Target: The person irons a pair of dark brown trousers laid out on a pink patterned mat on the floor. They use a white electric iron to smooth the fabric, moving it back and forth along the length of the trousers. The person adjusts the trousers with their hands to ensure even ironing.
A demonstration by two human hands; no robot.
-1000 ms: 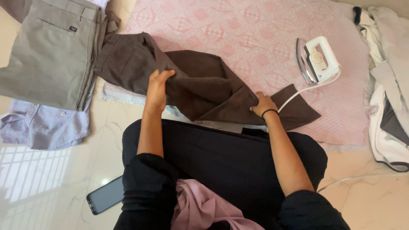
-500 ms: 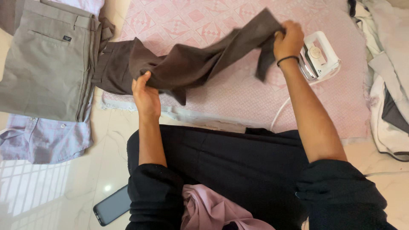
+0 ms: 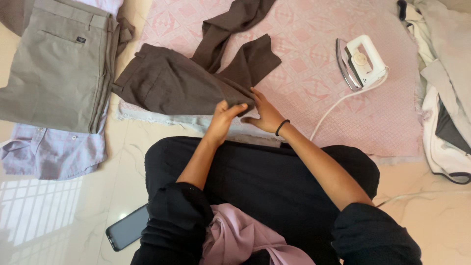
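Dark brown trousers [image 3: 171, 83] lie on a pink patterned cloth [image 3: 314, 73] spread on the floor, their legs folded back toward the far edge. My left hand [image 3: 224, 115] pinches the fabric at the near fold. Right beside it, my right hand [image 3: 262, 112], with a black band on the wrist, presses on the same fold. Both hands meet at the near edge of the cloth, just in front of my black-clad lap.
A white iron [image 3: 360, 63] stands on its heel at the right of the cloth, its cord [image 3: 333, 105] trailing toward me. Folded grey trousers [image 3: 56, 68] and a pale blue shirt [image 3: 54, 149] lie left. White garments [image 3: 449, 98] are piled right. A phone [image 3: 128, 233] rests on the marble floor.
My right hand swung the trouser legs up and over toward the far side, let them drop, then came back beside my left hand at the near fold.
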